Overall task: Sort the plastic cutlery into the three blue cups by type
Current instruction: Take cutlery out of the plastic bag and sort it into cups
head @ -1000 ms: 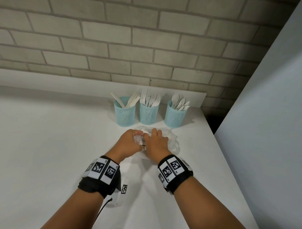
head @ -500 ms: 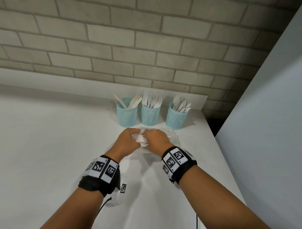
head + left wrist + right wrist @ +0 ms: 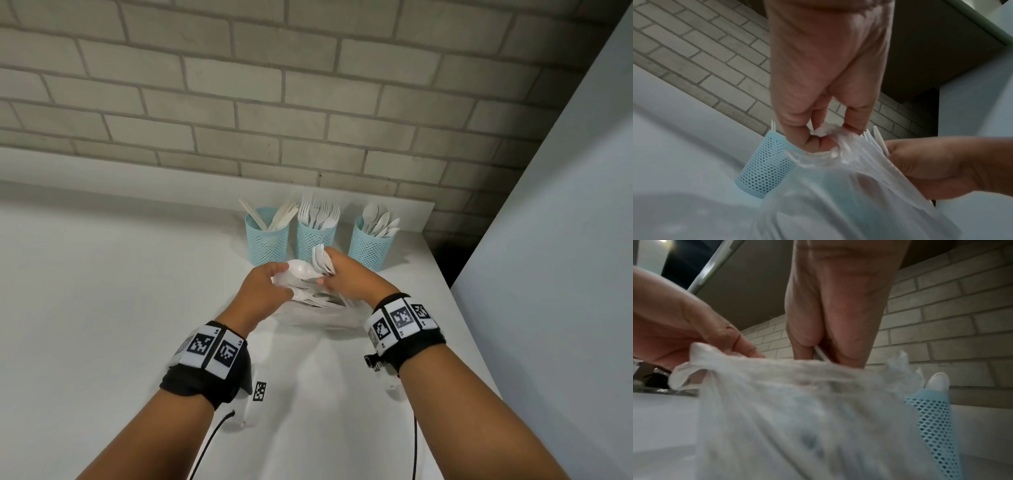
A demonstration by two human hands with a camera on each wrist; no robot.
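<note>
1. Both hands have risen from the white table top since a second ago, lifting a thin clear plastic bag whose mouth now gapes between them.
2. Left hand: its fingers curl round and pinch a bunched edge of the bag, plainly seen in the left wrist view.
3. Right hand: thumb and fingers clamp a small bundle of white plastic forks, tines pointing up and away, just above the bag's far rim.
4. A white plastic spoon lies bowl-up between the two hands, on top of more white cutlery inside the bag; which hand bears it I cannot tell.
5. Just beyond the grip stand three pale blue mesh cups in a row against the grey brick wall.
6. Knife cup is beyond the left hand, fork cup straight past the held forks, spoon cup beyond the right hand.
7. Black wristbands with square printed markers sit on both wrists.
</note>
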